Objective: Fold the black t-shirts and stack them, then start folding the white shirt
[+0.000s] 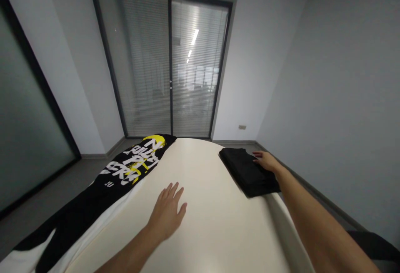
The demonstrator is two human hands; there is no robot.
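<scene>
Right hand (265,160): flat, fingers together and stretched out, palm down on the far right edge of the folded black fabric stack (246,173). Nothing gripped; the fingers do not curl around the cloth. Laid flat like this, the palm weighs on the top layer and holds the folds down.

Left hand (167,212): open wide, fingers fanned, palm down over a bare part of the table. It holds nothing. I cannot tell whether the palm touches the surface or hovers just above it.

Folded black stack: a neat rectangle, several layers thick, squared up. It sits at the right rim of the cream-white rounded table (212,239), its near corner close to the edge. It is well apart from my left hand.

Left side of the table: a long black garment with large white and yellow lettering (137,162). It lies spread out, print side up, running along the left rim, so it is unfolded. Some white cloth (15,260) shows beneath it at the near end. It lies near my left hand but apart from it.

Beyond the table: dark-framed glass doors with closed slatted blinds (168,69), plain grey walls and a small wall socket (242,127). Something dark (375,241) sits low at my right, too cut off to identify.
</scene>
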